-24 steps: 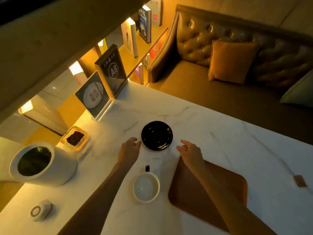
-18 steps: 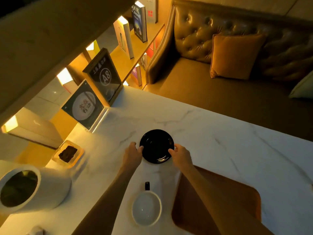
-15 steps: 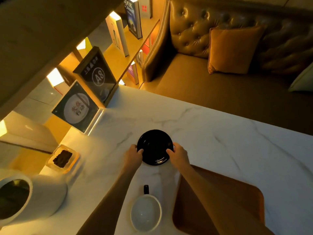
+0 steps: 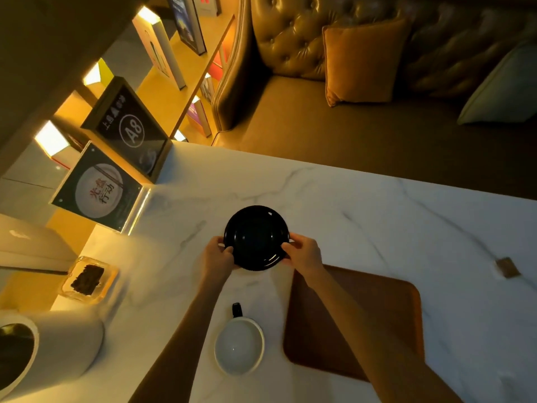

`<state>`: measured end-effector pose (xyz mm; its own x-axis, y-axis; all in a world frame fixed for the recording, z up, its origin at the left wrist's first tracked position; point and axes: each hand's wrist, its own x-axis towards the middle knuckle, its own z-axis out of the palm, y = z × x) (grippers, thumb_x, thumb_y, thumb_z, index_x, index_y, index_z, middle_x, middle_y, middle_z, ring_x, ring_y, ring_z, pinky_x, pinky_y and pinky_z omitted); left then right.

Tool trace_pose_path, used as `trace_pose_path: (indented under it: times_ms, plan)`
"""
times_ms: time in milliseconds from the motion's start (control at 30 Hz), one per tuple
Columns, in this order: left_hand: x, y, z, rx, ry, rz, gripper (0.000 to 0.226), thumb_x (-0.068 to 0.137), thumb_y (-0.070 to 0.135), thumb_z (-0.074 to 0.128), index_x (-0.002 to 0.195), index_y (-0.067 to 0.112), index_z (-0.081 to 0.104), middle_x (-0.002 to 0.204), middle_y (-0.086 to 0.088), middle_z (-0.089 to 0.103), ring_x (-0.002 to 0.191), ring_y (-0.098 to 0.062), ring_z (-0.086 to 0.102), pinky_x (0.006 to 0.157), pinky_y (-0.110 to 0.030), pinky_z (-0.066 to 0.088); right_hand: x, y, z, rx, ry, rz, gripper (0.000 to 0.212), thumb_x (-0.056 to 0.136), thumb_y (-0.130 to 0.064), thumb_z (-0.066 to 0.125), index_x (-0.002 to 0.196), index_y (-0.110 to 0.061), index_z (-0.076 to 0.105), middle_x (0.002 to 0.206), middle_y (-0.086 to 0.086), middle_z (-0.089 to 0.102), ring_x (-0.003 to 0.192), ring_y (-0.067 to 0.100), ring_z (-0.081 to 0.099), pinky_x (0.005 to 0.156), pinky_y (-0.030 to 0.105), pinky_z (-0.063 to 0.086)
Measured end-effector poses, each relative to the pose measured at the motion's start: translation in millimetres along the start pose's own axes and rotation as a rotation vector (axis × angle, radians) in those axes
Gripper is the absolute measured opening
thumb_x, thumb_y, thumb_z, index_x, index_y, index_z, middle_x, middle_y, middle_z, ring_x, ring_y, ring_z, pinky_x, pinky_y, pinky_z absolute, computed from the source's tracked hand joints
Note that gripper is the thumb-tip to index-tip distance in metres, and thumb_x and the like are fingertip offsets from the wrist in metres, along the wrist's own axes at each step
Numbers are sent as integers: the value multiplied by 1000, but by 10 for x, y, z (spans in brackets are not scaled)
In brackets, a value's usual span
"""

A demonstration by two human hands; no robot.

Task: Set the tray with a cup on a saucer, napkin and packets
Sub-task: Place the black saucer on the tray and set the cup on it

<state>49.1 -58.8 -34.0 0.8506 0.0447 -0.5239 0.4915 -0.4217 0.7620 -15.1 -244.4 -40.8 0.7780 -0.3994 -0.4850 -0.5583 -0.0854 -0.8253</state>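
Observation:
A black saucer [image 4: 256, 237] is held over the white marble table [image 4: 363, 216], tilted slightly. My left hand [image 4: 216, 255] grips its left rim and my right hand [image 4: 303, 254] grips its right rim. A white cup [image 4: 239, 346] with a dark handle stands on the table nearer to me, between my forearms. The brown tray [image 4: 377, 309] lies to the right of the cup, partly under my right forearm. A small brown packet [image 4: 507, 267] rests on the table at the far right.
Two upright signs [image 4: 128, 132] stand at the table's left edge. A glass dish [image 4: 87, 279] with dark contents and a white cylindrical bin [image 4: 58, 344] sit at the left. A leather sofa [image 4: 348, 117] with cushions lies beyond the table.
Both hands closed in from either side and took hold of the saucer's rim. The saucer now looks raised a little off the table.

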Motion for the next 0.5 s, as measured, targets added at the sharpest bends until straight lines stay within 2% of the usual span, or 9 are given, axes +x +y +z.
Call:
trace_pose_path:
  times_ms: [67, 100, 200, 233, 300, 333, 367, 433, 500]
  plan:
    - [-173, 36, 121, -16, -31, 42, 20, 90, -8, 49, 107, 0, 55, 83, -21, 63, 66, -29, 66, 46, -30, 59, -191, 106, -200, 124, 30, 45, 37, 86, -7, 62, 123, -9, 61, 96, 13, 71, 90, 28, 69, 72, 43, 61]
    - [-272, 37, 206, -16, -50, 55, 19, 90, -9, 49, 105, 2, 55, 79, -17, 62, 63, -25, 65, 46, -31, 59, -301, 172, -305, 191, 41, 75, 38, 87, -5, 62, 124, -9, 60, 94, 11, 70, 90, 27, 68, 68, 38, 62]
    - [-590, -69, 504, -11, -114, 39, 17, 90, -9, 50, 100, 4, 54, 74, -11, 59, 61, -27, 62, 57, -41, 60, -644, 397, -592, 332, 87, 169, 40, 89, -1, 59, 128, -7, 56, 105, 11, 65, 98, 28, 64, 62, 26, 60]
    - [-697, -135, 597, 3, -131, 34, 16, 90, -8, 50, 98, 4, 53, 73, -10, 59, 62, -27, 62, 59, -39, 60, -750, 486, -671, 356, 108, 199, 40, 89, 0, 58, 129, -7, 55, 108, 11, 63, 98, 27, 63, 63, 25, 60]
    - [-886, -306, 765, 84, -139, 38, 13, 90, -4, 51, 95, 8, 52, 72, -4, 59, 62, -20, 60, 52, -23, 54, -940, 685, -803, 387, 143, 242, 41, 89, 2, 58, 130, -7, 54, 108, 9, 64, 95, 23, 64, 64, 26, 60]
    - [-972, -394, 830, 116, -141, 24, 11, 90, -1, 52, 94, 10, 52, 73, -2, 59, 64, -20, 61, 51, -20, 52, -1030, 784, -851, 397, 155, 259, 42, 89, 2, 58, 130, -8, 54, 105, 7, 65, 93, 20, 64, 64, 26, 60]
    - [-1051, -473, 885, 129, -155, -2, 10, 90, 2, 52, 94, 11, 53, 76, -4, 61, 70, -23, 63, 57, -25, 55, -1118, 888, -888, 405, 164, 276, 42, 89, 1, 58, 130, -8, 54, 102, 4, 66, 91, 17, 64, 64, 26, 61]
    - [-1175, -607, 972, 123, -189, -69, 8, 91, 5, 53, 95, 12, 54, 89, -13, 65, 84, -30, 66, 72, -47, 59, -1267, 1087, -940, 417, 179, 301, 41, 89, 0, 60, 129, -8, 55, 99, 3, 67, 91, 17, 64, 64, 28, 61]
    - [-1268, -690, 1023, 143, -181, -123, 7, 91, 9, 56, 91, 15, 54, 94, -14, 65, 86, -28, 67, 76, -52, 60, -1370, 1239, -969, 413, 190, 321, 41, 88, -1, 61, 128, -6, 55, 101, 9, 68, 92, 21, 65, 66, 32, 61]
